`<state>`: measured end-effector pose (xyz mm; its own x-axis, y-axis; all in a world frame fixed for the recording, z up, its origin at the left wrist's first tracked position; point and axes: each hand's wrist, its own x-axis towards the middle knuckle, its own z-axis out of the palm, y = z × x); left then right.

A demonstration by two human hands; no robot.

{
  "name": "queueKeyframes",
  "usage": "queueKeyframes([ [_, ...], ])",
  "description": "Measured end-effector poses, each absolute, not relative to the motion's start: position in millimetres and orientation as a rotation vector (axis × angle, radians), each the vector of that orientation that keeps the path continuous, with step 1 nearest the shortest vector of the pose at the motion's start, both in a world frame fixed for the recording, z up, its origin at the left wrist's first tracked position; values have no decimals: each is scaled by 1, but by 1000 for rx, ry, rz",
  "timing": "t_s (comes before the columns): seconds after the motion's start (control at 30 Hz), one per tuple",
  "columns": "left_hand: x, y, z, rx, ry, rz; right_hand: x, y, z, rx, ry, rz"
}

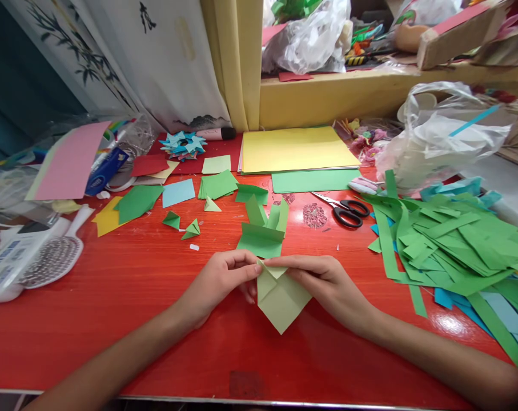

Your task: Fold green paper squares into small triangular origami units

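Note:
Between my hands is a pale green sheet of paper (283, 303), turned so one corner points toward me, with its far edge folded over. My left hand (228, 277) pinches the far left corner between thumb and fingers. My right hand (327, 285) grips the far right side, its index finger stretched along the fold and its thumb hidden. Just beyond my fingers lie creased green paper squares (262, 240). Small folded green triangles (192, 229) rest to the left, near a stack of green squares (218, 184).
Black-handled scissors (348, 211) lie beyond my right hand. A heap of green paper strips (460, 240) covers the right side. Yellow sheets (299, 149) lie at the back beside a blue folded-paper ring (184, 146). A hairbrush (55, 260) is at the left.

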<state>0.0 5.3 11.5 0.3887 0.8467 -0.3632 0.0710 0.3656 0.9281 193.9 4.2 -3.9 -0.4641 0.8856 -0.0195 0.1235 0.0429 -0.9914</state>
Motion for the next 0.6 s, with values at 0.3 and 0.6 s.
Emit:
queueKeyframes([
  [0.3, 1, 5, 15, 1093, 1141, 634, 194, 3, -3, -991, -1742, 1436],
  [0.6, 0, 6, 10, 941, 1174, 920, 191, 8, -1, -984, -1261, 1794],
])
